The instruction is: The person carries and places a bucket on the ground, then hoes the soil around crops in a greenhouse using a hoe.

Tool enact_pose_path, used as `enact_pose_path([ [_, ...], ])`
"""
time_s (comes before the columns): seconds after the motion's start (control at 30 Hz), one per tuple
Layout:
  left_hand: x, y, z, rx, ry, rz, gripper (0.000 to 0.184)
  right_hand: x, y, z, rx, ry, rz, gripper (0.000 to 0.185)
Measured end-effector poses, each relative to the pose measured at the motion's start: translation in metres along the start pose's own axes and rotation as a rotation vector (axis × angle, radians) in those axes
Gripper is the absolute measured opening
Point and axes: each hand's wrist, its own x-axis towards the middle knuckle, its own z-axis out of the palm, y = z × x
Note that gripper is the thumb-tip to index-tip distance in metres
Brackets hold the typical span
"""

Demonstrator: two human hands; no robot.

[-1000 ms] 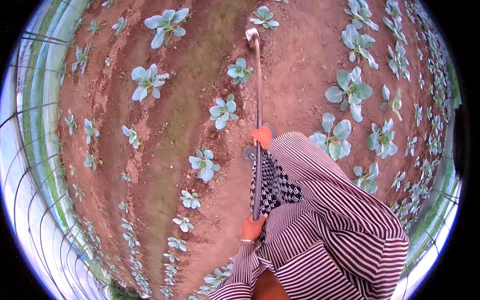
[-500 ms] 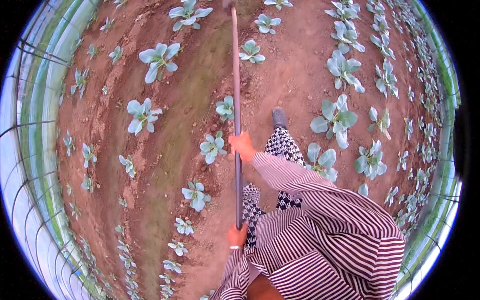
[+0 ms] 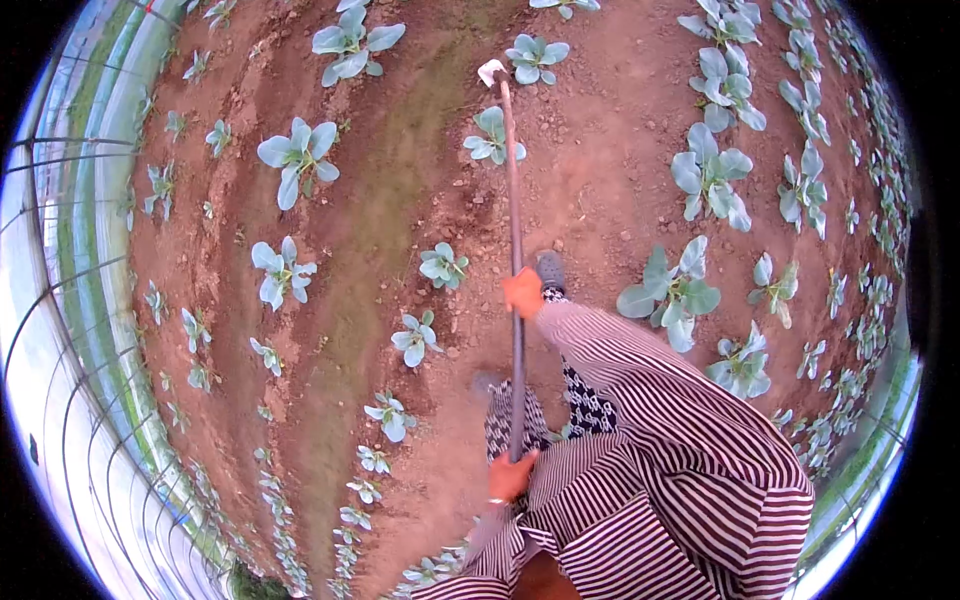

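A long-handled hoe [image 3: 515, 210] stretches away from me over the soil. My right hand [image 3: 522, 293] is wrapped round the middle of its handle. Lower down, my left hand [image 3: 511, 477] grips the handle near its back end, close to my body. The pale metal hoe head [image 3: 491, 72] is at the far end, beside a leafy seedling [image 3: 536, 58]. Another young plant [image 3: 492, 137] grows just left of the handle, below the head. Whether the blade touches the ground I cannot tell.
Rows of blue-green leafy plants run along both sides, with larger ones [image 3: 672, 296] to my right. My shoe [image 3: 550, 270] stands on the brown soil. A mossy furrow [image 3: 385, 200] lies to the left. Curved frame bars and sheeting [image 3: 75, 300] border the left side.
The hoe head has come into clear view from the top edge, nearer to me. Both hands and the handle have shifted right in view, still gripping. My rear foot now shows beside the handle.
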Motion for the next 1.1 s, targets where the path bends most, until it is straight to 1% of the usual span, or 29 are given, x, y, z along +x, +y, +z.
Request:
enact_pose_path([
  [0.07,-0.04,0.008,-0.036,0.144,-0.063,-0.101,0.043,-0.038,0.004,0.018,-0.079,0.082,0.014,0.031],
  [0.13,-0.067,-0.03,-0.039,0.132,0.04,0.049,0.043,-0.036,0.073,0.072,0.161,0.046,0.135,0.02],
  [0.2,-0.074,-0.059,-0.032,0.081,0.083,0.016,0.043,-0.057,0.067,0.071,0.155,-0.008,0.138,0.019],
  [0.23,-0.082,-0.037,-0.035,0.065,0.108,-0.061,0.044,-0.065,0.061,0.069,0.151,-0.034,0.141,0.02],
  [0.27,-0.076,-0.024,-0.04,0.135,0.049,-0.156,0.045,-0.066,0.053,0.068,0.261,-0.017,0.087,0.02],
  [0.33,-0.046,-0.021,-0.032,0.376,0.089,-0.169,0.047,-0.045,0.025,0.058,0.465,0.021,-0.032,0.02],
  [0.37,-0.052,0.028,-0.038,0.213,0.126,-0.015,0.048,-0.03,0.013,0.05,0.329,0.081,-0.122,0.019],
  [0.4,-0.033,0.033,-0.03,0.202,0.126,-0.033,0.047,-0.011,-0.002,0.041,0.193,0.141,-0.214,0.019],
  [0.43,-0.006,0.023,-0.018,0.134,0.116,0.076,0.046,0.018,-0.01,0.036,0.134,0.135,-0.186,0.02],
  [0.47,-0.002,0.052,-0.02,0.024,0.072,0.106,0.046,0.046,-0.013,0.03,0.072,0.131,-0.156,0.022],
  [0.53,0.024,0.058,-0.007,0.04,0.048,0.12,0.047,0.064,-0.011,0.0,0.174,-0.085,-0.277,0.022],
  [0.57,0.02,0.051,-0.006,0.091,0.014,0.102,0.046,0.063,-0.005,-0.01,0.231,-0.197,-0.336,0.023],
  [0.63,0.013,0.036,-0.01,0.192,-0.041,0.082,0.045,0.058,0.033,-0.001,-0.165,-0.159,-0.33,0.025],
  [0.7,-0.01,0.017,-0.023,0.164,0.005,0.068,0.045,0.043,0.066,0.019,-0.141,-0.158,-0.259,0.025],
  [0.73,-0.031,0.002,-0.028,0.147,0.017,0.057,0.045,0.024,0.083,0.028,0.075,-0.183,-0.183,0.023],
  [0.77,-0.048,-0.009,-0.035,0.174,0.006,0.008,0.045,-0.014,0.078,0.031,0.274,-0.154,-0.022,0.02],
  [0.8,-0.057,-0.019,-0.038,0.201,0.003,-0.029,0.045,-0.046,0.056,0.031,0.477,-0.124,0.127,0.019],
  [0.9,-0.04,-0.069,-0.025,0.218,0.127,0.038,0.044,-0.065,0.035,0.038,0.665,-0.106,0.177,0.018],
  [0.93,-0.048,-0.034,-0.038,0.253,0.119,0.02,0.042,-0.064,0.023,0.037,0.658,-0.11,0.101,0.017],
  [1.0,-0.043,0.005,-0.044,0.229,0.162,-0.012,0.042,-0.055,-0.009,0.029,0.632,-0.118,-0.044,0.014],
  [1.07,-0.024,0.019,-0.039,0.141,0.202,0.065,0.04,-0.052,-0.058,0.011,0.733,-0.195,-0.049,0.014],
  [1.1,-0.01,0.022,-0.031,0.08,0.277,0.181,0.038,-0.051,-0.085,-0.002,0.696,-0.182,-0.094,0.015],
])
